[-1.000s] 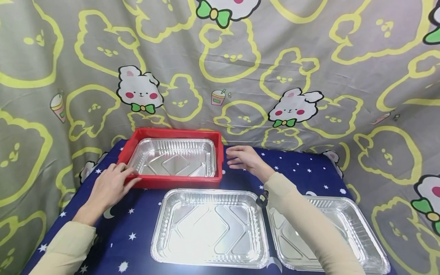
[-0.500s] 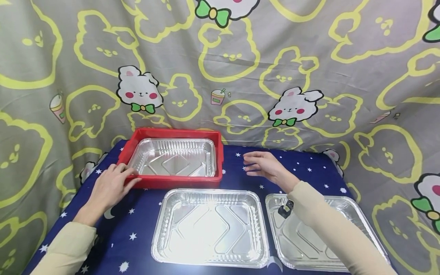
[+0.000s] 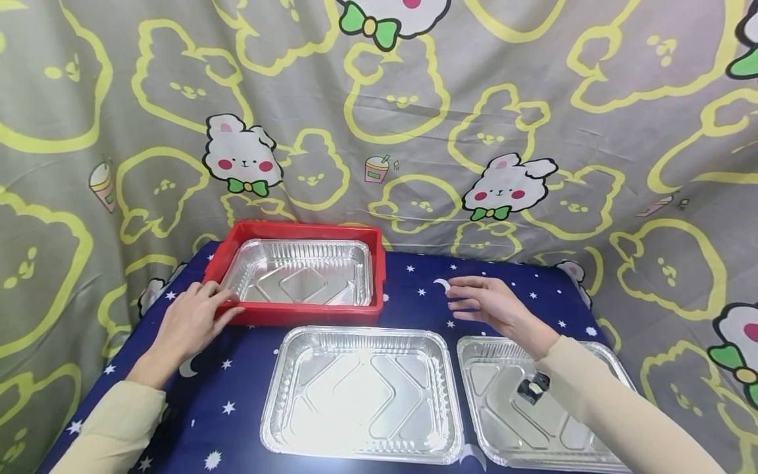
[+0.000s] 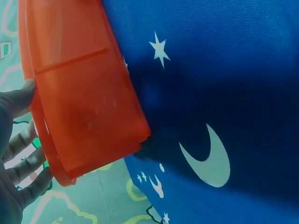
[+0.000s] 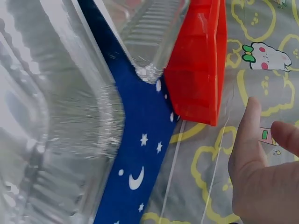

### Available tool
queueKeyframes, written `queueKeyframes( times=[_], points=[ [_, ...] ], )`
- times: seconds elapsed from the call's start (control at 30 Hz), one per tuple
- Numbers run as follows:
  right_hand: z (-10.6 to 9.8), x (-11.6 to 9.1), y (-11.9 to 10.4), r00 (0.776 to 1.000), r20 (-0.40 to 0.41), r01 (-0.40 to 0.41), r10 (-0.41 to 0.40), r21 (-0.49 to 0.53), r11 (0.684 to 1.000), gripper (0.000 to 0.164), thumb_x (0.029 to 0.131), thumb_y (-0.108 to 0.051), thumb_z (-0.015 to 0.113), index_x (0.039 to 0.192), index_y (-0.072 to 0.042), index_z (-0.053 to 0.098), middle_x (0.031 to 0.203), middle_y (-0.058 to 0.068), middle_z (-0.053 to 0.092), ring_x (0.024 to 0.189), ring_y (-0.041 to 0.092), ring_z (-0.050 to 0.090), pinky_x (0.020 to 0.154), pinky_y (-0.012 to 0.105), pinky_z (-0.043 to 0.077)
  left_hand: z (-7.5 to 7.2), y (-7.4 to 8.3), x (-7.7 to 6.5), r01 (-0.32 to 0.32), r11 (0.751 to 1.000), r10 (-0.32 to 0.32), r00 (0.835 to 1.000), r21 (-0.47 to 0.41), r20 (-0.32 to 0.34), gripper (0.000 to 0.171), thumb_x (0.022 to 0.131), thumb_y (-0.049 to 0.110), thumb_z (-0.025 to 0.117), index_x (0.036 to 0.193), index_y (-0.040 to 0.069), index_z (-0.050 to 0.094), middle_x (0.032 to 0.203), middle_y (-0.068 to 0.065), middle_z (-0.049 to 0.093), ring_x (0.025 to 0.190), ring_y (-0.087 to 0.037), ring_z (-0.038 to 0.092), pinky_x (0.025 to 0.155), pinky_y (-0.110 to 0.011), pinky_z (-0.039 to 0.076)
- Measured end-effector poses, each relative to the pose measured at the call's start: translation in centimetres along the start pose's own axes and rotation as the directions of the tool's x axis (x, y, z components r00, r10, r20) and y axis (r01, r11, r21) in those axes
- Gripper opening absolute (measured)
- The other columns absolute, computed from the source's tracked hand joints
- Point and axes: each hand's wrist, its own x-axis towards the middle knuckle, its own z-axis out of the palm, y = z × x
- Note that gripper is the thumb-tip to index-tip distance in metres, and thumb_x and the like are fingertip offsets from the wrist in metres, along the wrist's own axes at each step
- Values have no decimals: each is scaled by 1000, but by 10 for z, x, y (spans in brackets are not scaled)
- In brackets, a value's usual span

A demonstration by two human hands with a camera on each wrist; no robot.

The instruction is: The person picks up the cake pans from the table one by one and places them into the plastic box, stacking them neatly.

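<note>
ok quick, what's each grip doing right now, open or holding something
Left grip: closed on the red bin at its near left corner.
Right grip: open, holding nothing.

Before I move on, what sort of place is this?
Probably a makeshift tabletop workspace: a blue star-and-moon cloth, a grey cartoon-print fabric backdrop, and rectangular silver foil trays, one inside a rectangular red plastic bin.

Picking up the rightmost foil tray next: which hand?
Right, most likely. The right hand is free and near the far edge of the rightmost foil tray; the left hand is farther off, gripping the red bin.
</note>
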Motion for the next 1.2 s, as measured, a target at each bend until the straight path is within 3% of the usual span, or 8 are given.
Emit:
queueKeyframes(
  times=[0.67, 1.2],
  points=[
    [8, -47, 56, 996, -21, -91, 90, -35, 995, 56, 101, -14, 68, 146, 13, 49, 108, 3, 78, 88, 15, 77, 80, 33, 66, -1, -1, 2, 23, 1000, -23, 1000, -21, 14, 25, 86, 30, 87, 102, 14, 77, 98, -16, 68, 91, -38, 58, 75, -54, 53],
    [17, -67, 75, 993, 18, -111, 113, -78, 991, 62, 101, -19, 68, 148, 14, 45, 122, 16, 72, 90, 20, 77, 80, 39, 66, -1, 1, 0, 27, 999, -27, 1000, -20, 0, 23, 85, 29, 87, 99, 13, 77, 96, -14, 67, 89, -35, 57, 74, -51, 52]
  ],
)
